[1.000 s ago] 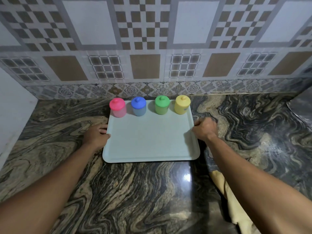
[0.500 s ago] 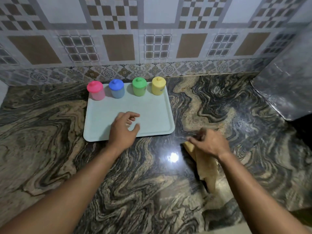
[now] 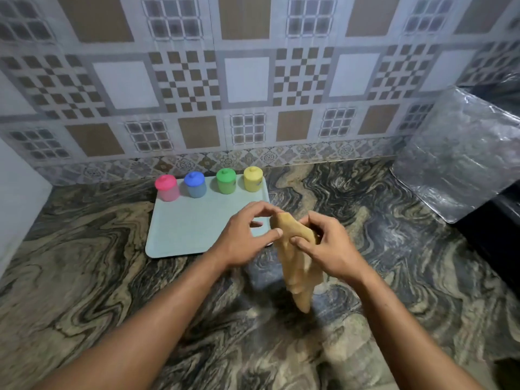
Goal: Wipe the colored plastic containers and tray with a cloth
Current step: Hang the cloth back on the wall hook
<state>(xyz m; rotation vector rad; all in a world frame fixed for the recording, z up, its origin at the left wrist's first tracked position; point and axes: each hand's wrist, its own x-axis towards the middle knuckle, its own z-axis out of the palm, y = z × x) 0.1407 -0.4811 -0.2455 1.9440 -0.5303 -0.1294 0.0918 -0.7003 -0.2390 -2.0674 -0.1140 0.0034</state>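
Tan cloth [image 3: 298, 266], one, pinched by left hand [image 3: 244, 240] and right hand [image 3: 326, 246], hanging below | four lidded containers [image 3: 209, 183] on one tray [image 3: 185, 229], beyond left hand | marble counter [image 3: 84, 277], tiled wall [image 3: 247, 80]

cloth [image 3: 298, 257]: you've lifted it off the counter, now hanging | right hand [image 3: 326, 246]: raised, gripping its top | left hand [image 3: 244, 237]: left the tray [image 3: 185, 229], now pinching the cloth's upper edge
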